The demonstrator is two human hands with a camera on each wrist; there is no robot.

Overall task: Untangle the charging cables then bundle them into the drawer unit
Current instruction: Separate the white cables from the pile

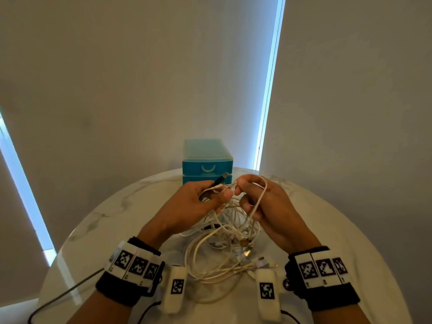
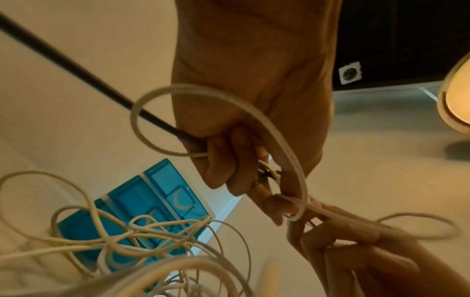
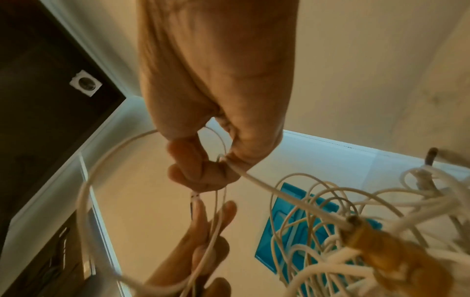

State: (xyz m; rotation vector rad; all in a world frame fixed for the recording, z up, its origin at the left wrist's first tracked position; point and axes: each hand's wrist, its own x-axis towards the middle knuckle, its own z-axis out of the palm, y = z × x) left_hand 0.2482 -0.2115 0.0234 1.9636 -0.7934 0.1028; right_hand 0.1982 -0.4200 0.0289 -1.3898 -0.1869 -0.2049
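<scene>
White cable tangle [image 1: 224, 249] hangs from both hands down onto the round marble table [image 1: 117, 218]. Left hand [image 1: 198, 202] grips a black cable [image 1: 218, 180] plus white strands; right hand [image 1: 264, 206] pinches a white loop. Teal drawer unit [image 1: 207, 160] at 12 o'clock (drawers closed).

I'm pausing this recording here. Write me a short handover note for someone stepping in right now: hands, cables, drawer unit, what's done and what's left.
Left hand: grips a black cable and white strands.
Right hand: pinches a loop of white cable, lifted off the table.
Cable tangle: mostly still knotted, hanging from the hands down to the table.
Drawer unit: behind the hands; visible drawers closed.
Done: nothing separated yet.
Left: free each cable, bundle them, open a drawer, stow them.
</scene>
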